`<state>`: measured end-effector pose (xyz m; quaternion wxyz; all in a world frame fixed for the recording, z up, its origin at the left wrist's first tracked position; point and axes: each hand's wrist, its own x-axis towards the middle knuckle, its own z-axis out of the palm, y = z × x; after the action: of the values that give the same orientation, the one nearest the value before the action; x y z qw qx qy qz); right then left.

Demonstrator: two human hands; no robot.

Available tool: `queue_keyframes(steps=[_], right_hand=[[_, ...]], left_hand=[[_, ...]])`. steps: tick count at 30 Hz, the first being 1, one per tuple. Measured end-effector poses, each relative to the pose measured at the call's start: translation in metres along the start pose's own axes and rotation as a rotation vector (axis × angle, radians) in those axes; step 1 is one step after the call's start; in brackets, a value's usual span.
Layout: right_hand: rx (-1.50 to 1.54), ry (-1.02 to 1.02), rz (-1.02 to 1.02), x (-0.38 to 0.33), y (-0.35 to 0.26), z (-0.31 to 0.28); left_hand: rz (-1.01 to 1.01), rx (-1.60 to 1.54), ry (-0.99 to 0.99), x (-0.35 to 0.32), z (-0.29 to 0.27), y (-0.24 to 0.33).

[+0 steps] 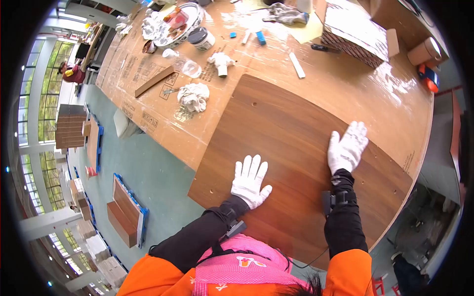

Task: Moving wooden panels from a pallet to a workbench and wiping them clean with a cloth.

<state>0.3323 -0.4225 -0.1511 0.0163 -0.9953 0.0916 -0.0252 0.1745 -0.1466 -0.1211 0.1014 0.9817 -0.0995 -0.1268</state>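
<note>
Panel of brown, wood-grained board lies flat on the tan, cardboard-covered table beneath my white-gloved left hand and white-gloved right hand, fingers spread, grasping nothing. I judge it stiff, heavyish, slick; hold opposite edges, outboard of both hands.

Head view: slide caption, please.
Gloved left hand and right hand rest on a brown woodgrain panel atop a cluttered worktable.
</note>
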Motion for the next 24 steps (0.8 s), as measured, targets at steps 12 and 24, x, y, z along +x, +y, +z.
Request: queue_keyframes(steps=[12,24], right_hand=[[0.134,0.013,-0.344,0.044,-0.229,0.010],[-0.011,0.013,-0.448,0.058,-0.296,0.019]], left_hand=[[0.121,-0.327,0.039,-0.001,-0.007,-0.026],[0.155,-1.023,-0.212,0.011,-0.082,-0.238]])
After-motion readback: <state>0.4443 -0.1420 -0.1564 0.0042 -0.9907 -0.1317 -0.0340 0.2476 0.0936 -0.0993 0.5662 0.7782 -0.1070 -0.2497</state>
